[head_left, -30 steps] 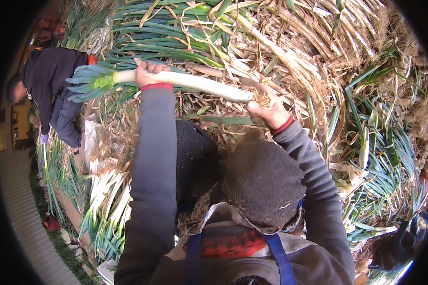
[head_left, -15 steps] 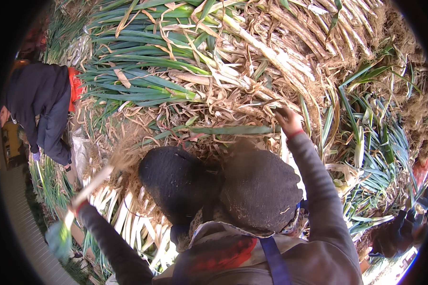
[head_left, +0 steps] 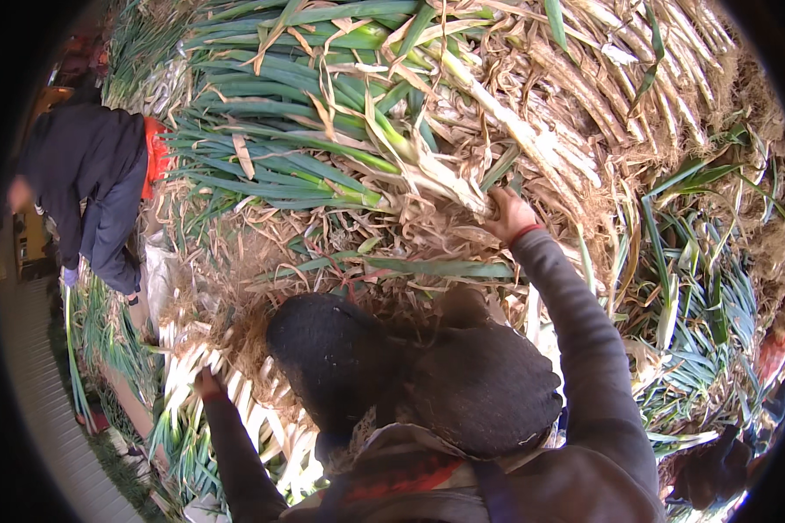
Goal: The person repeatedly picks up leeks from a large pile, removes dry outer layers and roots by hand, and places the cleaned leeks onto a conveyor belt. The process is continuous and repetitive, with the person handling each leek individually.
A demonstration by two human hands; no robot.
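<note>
At the edge of the big heap of unpeeled green onions (head_left: 288,166), my right hand (head_left: 510,216) is closed around the lower stalk of one green onion (head_left: 436,179). Its dry, papery leaves hang about the stalk, and its green tops point left. My left hand (head_left: 208,383) is low on the left, on the pile of clean white green onions (head_left: 249,418). Its fingers are dark and mostly hidden, so whether it holds a stalk does not show. Pale roots (head_left: 253,340) lie along the upper edge of that pile.
A person in dark clothes (head_left: 87,174) bends over at the left. More green onions (head_left: 698,296) lie on the right, beside dry roots and husks. Loose dry leaves (head_left: 279,235) cover the ground ahead of my knees (head_left: 480,392). A paved strip (head_left: 52,383) runs along the far left.
My left hand has come from the far left, where it held a peeled green onion out, to the white pile. My right hand has moved slightly up and left onto a stalk. The view has shifted slightly.
</note>
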